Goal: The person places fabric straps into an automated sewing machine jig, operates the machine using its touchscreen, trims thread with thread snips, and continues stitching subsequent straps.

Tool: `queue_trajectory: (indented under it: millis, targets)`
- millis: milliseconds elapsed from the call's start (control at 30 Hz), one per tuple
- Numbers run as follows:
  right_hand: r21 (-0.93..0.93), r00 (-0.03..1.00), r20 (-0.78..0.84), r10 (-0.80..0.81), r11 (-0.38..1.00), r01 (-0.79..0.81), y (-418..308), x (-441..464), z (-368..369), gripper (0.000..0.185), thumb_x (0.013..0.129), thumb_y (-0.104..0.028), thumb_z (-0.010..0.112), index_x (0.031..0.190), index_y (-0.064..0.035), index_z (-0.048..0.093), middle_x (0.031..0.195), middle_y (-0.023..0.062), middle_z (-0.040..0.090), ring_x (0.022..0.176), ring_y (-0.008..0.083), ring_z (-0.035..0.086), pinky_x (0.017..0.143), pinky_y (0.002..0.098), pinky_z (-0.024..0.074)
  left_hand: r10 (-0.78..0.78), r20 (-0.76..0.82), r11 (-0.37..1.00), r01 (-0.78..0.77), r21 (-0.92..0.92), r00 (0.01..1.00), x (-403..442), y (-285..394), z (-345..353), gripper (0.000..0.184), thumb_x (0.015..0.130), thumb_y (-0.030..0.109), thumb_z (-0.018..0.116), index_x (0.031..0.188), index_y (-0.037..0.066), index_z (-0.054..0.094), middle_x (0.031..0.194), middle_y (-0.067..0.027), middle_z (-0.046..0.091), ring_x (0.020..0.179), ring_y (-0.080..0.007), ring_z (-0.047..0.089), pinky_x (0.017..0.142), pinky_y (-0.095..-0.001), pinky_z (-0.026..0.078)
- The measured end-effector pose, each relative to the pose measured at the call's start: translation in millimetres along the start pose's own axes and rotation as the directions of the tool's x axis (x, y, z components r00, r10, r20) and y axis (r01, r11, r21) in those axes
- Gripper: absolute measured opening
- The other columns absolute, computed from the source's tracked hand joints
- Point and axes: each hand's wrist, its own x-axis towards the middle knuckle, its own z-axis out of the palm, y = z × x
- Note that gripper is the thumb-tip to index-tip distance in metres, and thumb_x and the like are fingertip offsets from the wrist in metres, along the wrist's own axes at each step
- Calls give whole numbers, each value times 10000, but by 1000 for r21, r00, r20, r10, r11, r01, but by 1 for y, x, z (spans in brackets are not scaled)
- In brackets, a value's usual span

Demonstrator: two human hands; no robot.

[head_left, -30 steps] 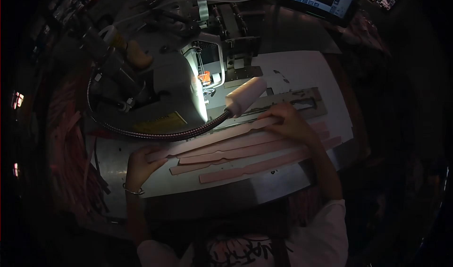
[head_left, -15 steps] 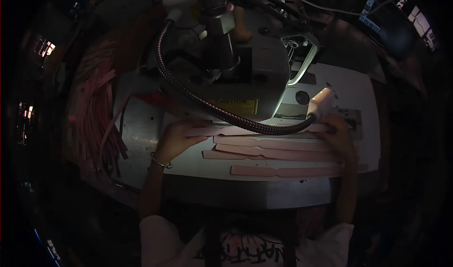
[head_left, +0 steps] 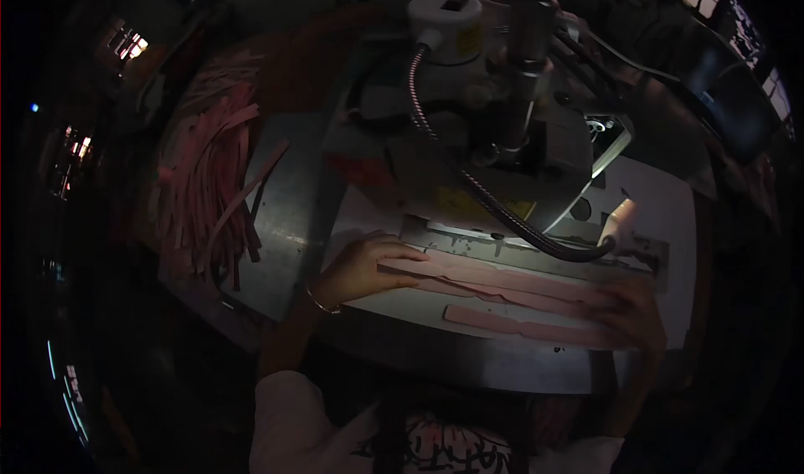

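Observation:
Several long pink strips (head_left: 511, 285) lie close together on the white work surface, with small notches midway along them. At their left end is my left hand (head_left: 368, 269), its thumb and fingers closed on the end of the strips. My right hand (head_left: 632, 306) rests at their right end; it is dim and blurred, and its grip cannot be made out. A separate pink strip (head_left: 519, 327) lies nearer the table's front edge. Behind the strips is a flat grey plate (head_left: 469, 241).
A sewing machine (head_left: 494, 172) stands behind the strips, with a flexible metal lamp neck (head_left: 477, 189) curving in front to a lamp head (head_left: 618, 224). A heap of pink strips (head_left: 209, 164) hangs at the left. A dark screen (head_left: 733, 110) is at the upper right.
The view has swung left, so the machine appears farther right. The strip held between both hands has come down toward me onto the other strips.

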Motion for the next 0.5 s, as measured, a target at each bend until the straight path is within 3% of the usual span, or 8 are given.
queue_trajectory:
  millis: [67,167,233,300,333,400,433,500]
  targets:
    - [60,1000,14,24,998,-25,-5,-11,4,397,593,-111,740,979,-71,656,953,66,557,941,236,498,842,329,392,412,3,909,-411,65,911,-6,-20,6,360,688,127,740,1040,131,664,888,-5,624,665,-137,542,650,-246,438]
    - [19,1000,-3,-30,999,30,-7,12,25,399,601,-116,733,989,-70,653,971,67,549,933,235,489,838,326,389,292,-14,950,-288,125,956,-17,-32,-6,362,698,128,729,1053,137,657,894,2,608,707,-136,538,669,-247,430]
    - [-57,998,-56,32,998,-35,-1,-4,32,402,608,-122,725,999,-69,651,989,68,541,924,235,480,833,324,385,234,36,966,-237,103,972,-10,-31,7,363,709,130,718,1065,144,650,901,8,591,749,-136,533,688,-248,422]
    - [-22,996,-93,-2,1000,-1,-1,-6,33,370,636,-115,707,997,-59,648,967,66,535,894,231,469,817,319,380,130,-16,991,-129,34,991,-11,-25,13,360,690,121,733,1043,152,671,838,35,577,731,-129,513,679,-238,403]
    - [-34,994,-105,27,999,-31,-3,-6,33,370,636,-115,707,997,-59,648,967,66,535,894,231,469,817,319,380,150,3,988,-151,15,989,-9,-24,14,360,690,121,733,1043,152,671,838,35,577,731,-129,513,679,-238,403]
    - [-15,989,-138,-54,999,52,-5,-6,35,320,661,-106,694,974,-53,654,953,58,539,895,227,465,815,318,375,291,-42,922,-268,280,956,-5,-24,14,309,707,117,719,1013,152,684,817,26,564,688,-144,502,654,-241,398]
    - [-22,989,-146,-35,999,32,-5,-7,36,320,661,-106,694,974,-53,654,953,58,539,895,227,465,815,318,375,303,-30,920,-285,268,952,-2,-23,14,309,707,117,719,1013,152,684,817,26,564,688,-144,502,654,-241,398]
    - [-45,978,-188,-90,996,83,-3,-6,39,267,685,-104,681,943,-41,653,917,56,553,861,219,474,812,315,370,493,-57,803,-429,414,868,5,-23,11,277,722,103,707,997,131,685,820,9,577,647,-143,491,626,-239,398]
